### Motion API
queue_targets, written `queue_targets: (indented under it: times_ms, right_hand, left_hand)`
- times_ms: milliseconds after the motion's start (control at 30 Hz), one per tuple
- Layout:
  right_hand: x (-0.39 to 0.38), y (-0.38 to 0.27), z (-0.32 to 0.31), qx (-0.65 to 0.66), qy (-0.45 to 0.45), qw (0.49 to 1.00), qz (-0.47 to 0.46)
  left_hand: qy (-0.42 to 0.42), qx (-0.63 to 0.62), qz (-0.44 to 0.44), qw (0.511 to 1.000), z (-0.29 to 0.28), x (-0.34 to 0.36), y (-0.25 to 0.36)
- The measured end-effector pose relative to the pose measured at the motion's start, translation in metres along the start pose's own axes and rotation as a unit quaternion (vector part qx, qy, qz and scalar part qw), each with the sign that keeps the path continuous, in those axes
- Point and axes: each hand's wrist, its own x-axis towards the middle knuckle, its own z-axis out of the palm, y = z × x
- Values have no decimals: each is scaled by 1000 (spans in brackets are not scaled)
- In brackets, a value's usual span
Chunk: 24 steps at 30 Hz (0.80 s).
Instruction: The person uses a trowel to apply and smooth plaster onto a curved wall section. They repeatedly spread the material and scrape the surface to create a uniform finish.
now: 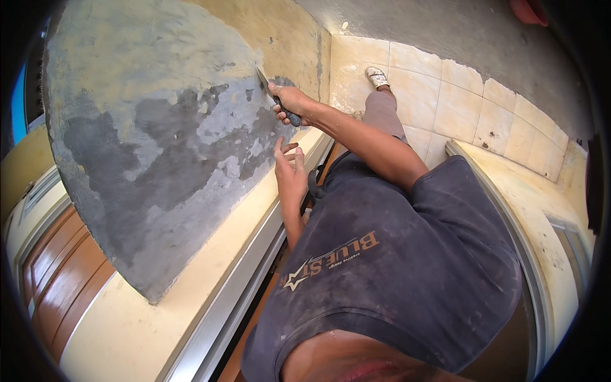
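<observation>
My right hand grips the dark handle of a putty knife, whose flat metal blade meets a grey and pale-yellow patched wall surface near the edge of its lighter upper part. Below that, my left hand is beside the lower edge of the patched surface, its fingers loosely bent and apart, holding nothing; whether a fingertip touches the surface I cannot tell.
A cream ledge and metal rail run along my left. My shod foot is at cream tiles, bordered by grey concrete. A red container sits top right; wooden door panels show lower left.
</observation>
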Motion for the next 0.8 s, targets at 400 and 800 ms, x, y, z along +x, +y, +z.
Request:
queue_targets:
  times_ms: [400,800]
  right_hand:
    - [11,-2,4,71,-14,996,59]
    - [23,-18,-6,-11,46,996,81]
  left_hand:
    - [113,-18,119,986,6,9,58]
    - [171,189,191,948,18,60,87]
